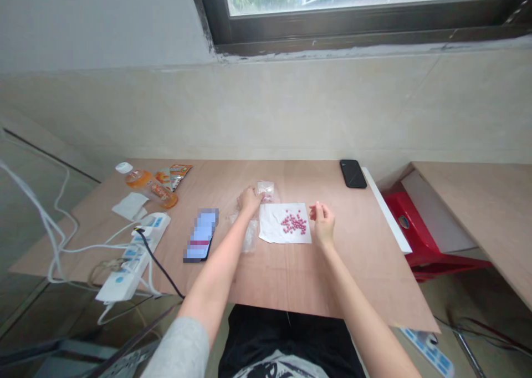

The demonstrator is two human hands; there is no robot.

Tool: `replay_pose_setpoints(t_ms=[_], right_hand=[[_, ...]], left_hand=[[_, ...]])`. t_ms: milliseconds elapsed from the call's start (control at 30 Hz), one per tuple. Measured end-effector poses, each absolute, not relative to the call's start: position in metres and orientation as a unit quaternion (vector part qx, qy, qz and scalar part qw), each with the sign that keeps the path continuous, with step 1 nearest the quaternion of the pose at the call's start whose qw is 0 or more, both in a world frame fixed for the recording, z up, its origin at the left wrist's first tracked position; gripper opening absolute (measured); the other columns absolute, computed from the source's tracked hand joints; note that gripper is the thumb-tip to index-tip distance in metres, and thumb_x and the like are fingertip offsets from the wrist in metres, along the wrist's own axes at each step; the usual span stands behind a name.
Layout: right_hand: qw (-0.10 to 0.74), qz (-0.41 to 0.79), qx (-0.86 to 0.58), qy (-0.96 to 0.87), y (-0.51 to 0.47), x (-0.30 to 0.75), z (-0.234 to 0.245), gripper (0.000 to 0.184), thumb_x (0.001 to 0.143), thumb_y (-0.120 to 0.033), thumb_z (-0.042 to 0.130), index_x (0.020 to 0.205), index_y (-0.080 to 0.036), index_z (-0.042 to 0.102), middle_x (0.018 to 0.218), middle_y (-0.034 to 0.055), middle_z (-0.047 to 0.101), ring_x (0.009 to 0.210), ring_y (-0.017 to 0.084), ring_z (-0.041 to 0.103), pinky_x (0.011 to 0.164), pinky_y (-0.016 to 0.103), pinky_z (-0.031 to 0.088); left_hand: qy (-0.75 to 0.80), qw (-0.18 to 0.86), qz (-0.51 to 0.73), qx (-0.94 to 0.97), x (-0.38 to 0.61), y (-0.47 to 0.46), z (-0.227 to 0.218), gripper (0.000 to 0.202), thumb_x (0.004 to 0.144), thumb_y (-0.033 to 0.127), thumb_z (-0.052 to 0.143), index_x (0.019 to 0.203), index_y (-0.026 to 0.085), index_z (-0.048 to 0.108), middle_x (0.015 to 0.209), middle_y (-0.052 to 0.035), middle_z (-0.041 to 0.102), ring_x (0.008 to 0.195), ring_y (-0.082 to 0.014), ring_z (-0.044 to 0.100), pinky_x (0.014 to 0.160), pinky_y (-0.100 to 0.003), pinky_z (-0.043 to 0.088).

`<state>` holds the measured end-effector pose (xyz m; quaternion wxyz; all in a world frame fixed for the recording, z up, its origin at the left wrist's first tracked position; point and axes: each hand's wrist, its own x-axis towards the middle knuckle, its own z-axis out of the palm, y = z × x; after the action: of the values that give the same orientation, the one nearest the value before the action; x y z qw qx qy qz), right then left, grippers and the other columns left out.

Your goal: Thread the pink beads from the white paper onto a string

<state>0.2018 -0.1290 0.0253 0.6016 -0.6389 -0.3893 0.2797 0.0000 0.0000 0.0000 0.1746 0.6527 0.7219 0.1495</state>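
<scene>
On the table lies a white tissue [270,231] with many small pinkish-red beads [294,223] gathered on its right half. My left hand [250,199] is beyond the tissue's left corner, fingers curled, fingertips at the lower edge of a small clear plastic bag [266,189] with some small pinkish pieces in it. Another clear plastic bag [250,236] lies flat beside the tissue, partly behind my left forearm. Just off the tissue's right edge is my right hand [324,223], thumb and forefinger pinched together. Whatever they may hold is too small to make out.
To the left lie a phone with a lit screen [201,235], a white power strip [133,259] with cables, an orange drink bottle [152,188] on its side and a snack packet [177,174]. A black phone [353,174] rests at the back right. A red stool [415,228] stands beyond the right edge.
</scene>
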Motion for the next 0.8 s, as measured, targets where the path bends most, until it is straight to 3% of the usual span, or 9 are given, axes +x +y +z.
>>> replay_pose_setpoints(t_ms=[133,333,467,700,800], right_hand=[[0.534,0.277,-0.684,-0.413,-0.13,0.2,-0.028,0.046,0.083,-0.057,0.038,0.069,-0.017,0.056,0.059,0.0006,0.053,0.058,0.016,0.05,0.057,0.025,0.04],[0.509,0.274,-0.686,-0.441,-0.132,0.202,-0.033,0.045,0.085,-0.055,0.037,0.071,-0.017,0.059,0.06,-0.0001,0.053,0.058,0.016,0.05,0.057,0.024,0.038],[0.502,0.267,-0.691,-0.447,-0.132,0.202,-0.035,0.046,0.085,-0.056,0.037,0.07,-0.018,0.058,0.059,-0.0011,0.053,0.055,0.015,0.049,0.055,0.024,0.038],[0.485,0.207,-0.697,-0.486,-0.137,0.197,-0.022,0.042,0.085,-0.054,0.039,0.077,-0.017,0.058,0.07,0.003,0.06,0.061,0.016,0.053,0.06,0.026,0.04],[0.515,0.276,-0.656,-0.478,-0.139,0.197,-0.013,0.047,0.083,-0.058,0.039,0.08,-0.016,0.061,0.069,0.0032,0.058,0.059,0.015,0.051,0.058,0.026,0.04]], left_hand=[[0.725,0.198,0.156,0.641,-0.002,0.005,0.0,0.037,0.074,0.04,0.064,0.104,0.017,0.064,0.099,-0.0122,0.07,0.097,-0.0233,0.062,0.078,-0.028,0.041],[0.706,0.232,0.205,0.637,-0.001,0.008,0.011,0.033,0.071,0.024,0.065,0.102,0.016,0.065,0.092,-0.0105,0.071,0.095,-0.0238,0.063,0.08,-0.03,0.042],[0.667,0.272,0.261,0.643,0.004,-0.003,0.028,0.019,0.073,0.02,0.062,0.091,0.016,0.068,0.091,-0.0088,0.07,0.09,-0.021,0.063,0.081,-0.03,0.044],[0.563,0.386,0.385,0.621,0.02,-0.078,0.043,0.016,0.08,0.03,0.054,0.084,0.016,0.063,0.085,-0.0048,0.069,0.08,-0.0153,0.065,0.074,-0.025,0.05],[0.532,0.441,0.408,0.597,0.022,-0.111,0.038,0.024,0.078,0.039,0.056,0.081,0.016,0.062,0.076,-0.0037,0.068,0.071,-0.0153,0.065,0.065,-0.025,0.051]])
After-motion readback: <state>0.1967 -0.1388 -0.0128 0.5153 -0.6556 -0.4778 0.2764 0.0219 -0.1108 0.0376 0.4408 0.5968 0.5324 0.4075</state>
